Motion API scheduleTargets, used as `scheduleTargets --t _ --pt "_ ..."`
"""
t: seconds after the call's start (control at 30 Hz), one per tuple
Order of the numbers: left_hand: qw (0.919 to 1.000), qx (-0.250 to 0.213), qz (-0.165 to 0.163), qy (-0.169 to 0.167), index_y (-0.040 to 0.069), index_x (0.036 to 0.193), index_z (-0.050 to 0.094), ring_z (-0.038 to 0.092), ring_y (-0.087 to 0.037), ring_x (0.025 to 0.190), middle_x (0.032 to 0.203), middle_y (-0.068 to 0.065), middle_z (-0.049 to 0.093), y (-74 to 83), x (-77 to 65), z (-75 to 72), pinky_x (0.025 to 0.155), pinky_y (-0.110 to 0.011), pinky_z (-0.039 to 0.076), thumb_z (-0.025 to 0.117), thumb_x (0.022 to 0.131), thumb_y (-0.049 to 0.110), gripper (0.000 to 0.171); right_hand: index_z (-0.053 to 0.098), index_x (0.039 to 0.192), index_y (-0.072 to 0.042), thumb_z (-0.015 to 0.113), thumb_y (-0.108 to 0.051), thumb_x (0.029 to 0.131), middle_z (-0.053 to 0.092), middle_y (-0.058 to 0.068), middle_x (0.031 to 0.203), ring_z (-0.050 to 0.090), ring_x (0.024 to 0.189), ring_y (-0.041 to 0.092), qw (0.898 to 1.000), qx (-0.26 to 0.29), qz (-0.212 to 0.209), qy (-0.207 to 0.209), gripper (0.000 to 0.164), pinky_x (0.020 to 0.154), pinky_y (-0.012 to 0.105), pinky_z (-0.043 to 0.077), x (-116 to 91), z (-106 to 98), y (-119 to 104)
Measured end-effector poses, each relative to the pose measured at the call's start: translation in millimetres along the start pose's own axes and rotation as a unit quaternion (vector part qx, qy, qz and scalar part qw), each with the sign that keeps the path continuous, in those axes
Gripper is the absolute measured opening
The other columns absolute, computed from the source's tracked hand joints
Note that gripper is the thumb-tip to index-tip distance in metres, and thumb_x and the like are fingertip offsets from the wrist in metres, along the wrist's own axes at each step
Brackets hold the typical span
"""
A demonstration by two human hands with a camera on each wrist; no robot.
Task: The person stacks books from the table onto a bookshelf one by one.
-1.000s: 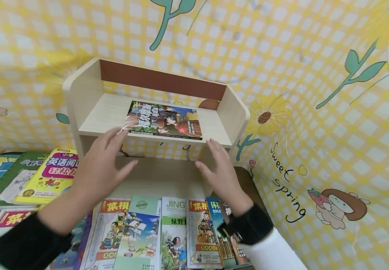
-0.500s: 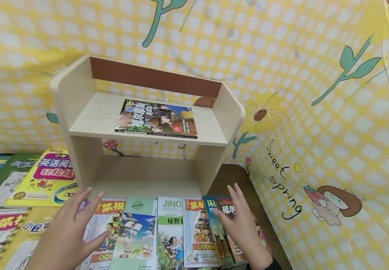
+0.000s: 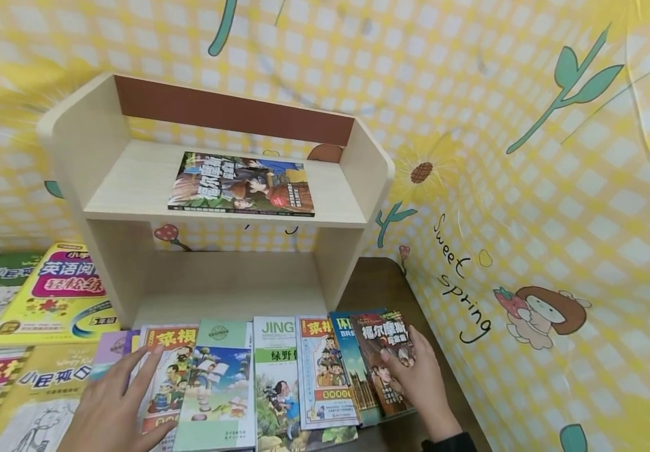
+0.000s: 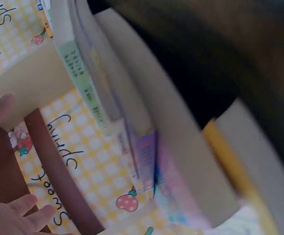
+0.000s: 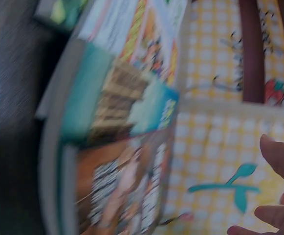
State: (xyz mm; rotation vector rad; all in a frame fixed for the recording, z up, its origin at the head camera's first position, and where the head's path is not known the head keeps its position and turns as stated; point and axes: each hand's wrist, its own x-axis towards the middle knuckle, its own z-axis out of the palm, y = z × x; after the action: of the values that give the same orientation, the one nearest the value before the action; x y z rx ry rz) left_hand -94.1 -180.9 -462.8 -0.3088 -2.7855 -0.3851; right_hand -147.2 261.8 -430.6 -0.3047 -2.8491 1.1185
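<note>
- The right hand (image 3: pixel 423 376) lies on the dark detective book (image 3: pixel 384 358) at the right end of the row of books (image 3: pixel 280 376); its fingers are only lightly bent and rest flat on the cover.
- The left hand (image 3: pixel 113 411) is spread open, with its fingers on the orange comic book (image 3: pixel 169 370) near the left end of the row.
- The row lies on the table (image 3: pixel 381 285), just in front of the wooden shelf (image 3: pixel 76 157).
- One book (image 3: pixel 241 184) lies flat on the upper board of the shelf.

- One book (image 3: pixel 241 184) lies flat on the upper board of the shelf (image 3: pixel 359 163), frame centre.
- A row of books (image 3: pixel 280 376) lies before the shelf, lower frame.
- More books (image 3: pixel 59 289) lie at left.
</note>
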Motion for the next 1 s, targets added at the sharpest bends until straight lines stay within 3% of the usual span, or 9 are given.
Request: scheduleTargets --t 0.2,0.23,0.33,0.43,0.57,0.77,1.0 --pt "0.9951 -0.003 -0.055 -0.082 0.0 0.146 0.031 0.043 -0.052 0.115 0.133 -0.03 0.042 -1.8 -4.3 2.9 0.088 -0.073 0.036 0.083 0.057 0.061 0.119 0.023 0.148 0.009 0.07 -0.03 0.088 0.031 0.038 0.145 0.036 0.129 0.052 0.998 -0.042 0.051 -0.009 0.086 0.101 0.063 0.035 14 -4 31" --pt "0.994 -0.003 -0.061 -0.091 0.0 0.146 0.031 0.043 -0.053 0.115 0.133 -0.03 0.041 -3.1 -5.5 4.6 0.088 -0.073 0.036 0.082 0.057 0.062 0.12 0.024 0.147 0.011 0.071 -0.03 0.087 0.04 0.038 0.137 0.044 0.122 0.051 0.997 -0.05 0.055 -0.01 0.087 0.098 0.061 0.039 16 -4 37" --pt "0.9924 -0.005 -0.072 -0.099 0.001 0.148 0.027 0.044 -0.054 0.112 0.134 -0.03 0.04 -5.3 -10.5 10.7 0.088 -0.071 0.038 0.082 0.056 0.064 0.125 0.041 0.134 0.014 0.075 -0.036 0.082 0.058 0.031 0.11 0.059 0.095 0.04 0.995 -0.074 0.07 -0.019 0.079 0.079 0.049 0.05 20 -6 54" --pt "0.992 -0.007 -0.078 -0.098 0.003 0.151 0.021 0.046 -0.055 0.109 0.135 -0.029 0.039 -5.4 -15.0 15.2 0.087 -0.07 0.039 0.082 0.055 0.066 0.13 0.047 0.126 0.016 0.077 -0.044 0.078 0.06 0.03 0.1 0.06 0.088 0.04 0.99 -0.096 0.094 -0.047 0.083 0.073 0.046 0.05 22 -7 67" --pt "0.9902 -0.012 -0.089 -0.107 0.003 0.151 0.021 0.046 -0.056 0.109 0.135 -0.03 0.038 -2.1 -16.2 14.7 0.087 -0.07 0.039 0.081 0.055 0.067 0.131 0.04 0.128 0.023 0.076 -0.052 0.076 0.048 0.045 0.122 0.05 0.111 0.055 0.98 -0.121 0.132 -0.086 0.099 0.087 0.058 0.047 26 -6 75" --pt "0.9793 -0.026 -0.125 -0.157 0.005 0.153 0.019 0.04 -0.059 0.114 0.139 -0.03 0.034 -1.0 -17.3 14.6 0.088 -0.074 0.035 0.073 0.057 0.077 0.131 0.051 0.11 0.024 0.079 -0.051 0.073 0.059 0.038 0.105 0.058 0.098 0.049 0.974 -0.151 0.133 -0.105 0.088 0.083 0.054 0.049 30 -7 78" --pt "0.9772 -0.039 -0.115 -0.174 0.007 0.152 0.021 0.044 -0.054 0.115 0.139 -0.029 0.039 -2.5 -16.1 17.5 0.086 -0.074 0.036 0.07 0.058 0.079 0.129 0.056 0.101 0.022 0.081 -0.048 0.073 0.062 0.03 0.095 0.061 0.089 0.041 0.97 -0.142 0.147 -0.133 0.08 0.08 0.05 0.051 33 -9 79"
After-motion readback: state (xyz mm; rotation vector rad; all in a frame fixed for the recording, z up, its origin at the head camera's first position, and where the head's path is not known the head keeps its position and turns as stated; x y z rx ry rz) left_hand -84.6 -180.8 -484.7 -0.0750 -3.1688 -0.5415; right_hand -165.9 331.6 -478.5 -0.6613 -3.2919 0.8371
